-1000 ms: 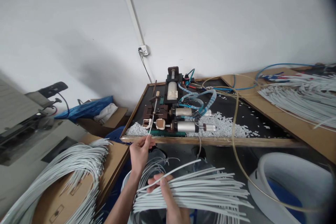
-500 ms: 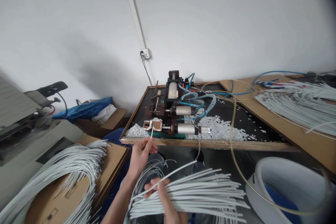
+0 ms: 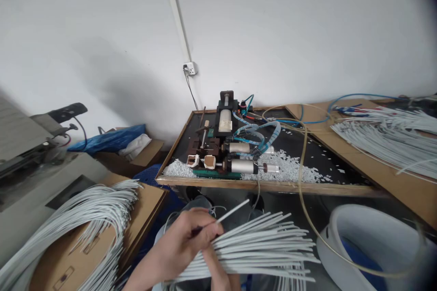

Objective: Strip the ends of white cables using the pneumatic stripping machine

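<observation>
My left hand (image 3: 189, 238) is closed, its thumb and fingers pinching one white cable (image 3: 237, 209) whose end points up and to the right. Just below it, my right hand (image 3: 218, 266) is wrapped round a thick bundle of white cables (image 3: 262, 250), partly covered by the left hand. The cable ends fan out to the right. Beyond both hands stands a pneumatic machine (image 3: 225, 145) with silver cylinders. Its two padded jaws (image 3: 209, 162) are apart, with nothing between them.
White cut pieces (image 3: 290, 166) lie heaped on the wood-edged black tray (image 3: 273, 185). Another bunch of cables (image 3: 99, 204) rests on cardboard at left. More cables (image 3: 389, 141) lie on cardboard at right. A yellowish hose (image 3: 302, 173) loops in front of a white tub (image 3: 331, 241).
My left hand has come back from the machine's jaws to the bundle and now pinches a cable beside my right hand. The jaws have moved apart. My right hand stays on the bundle.
</observation>
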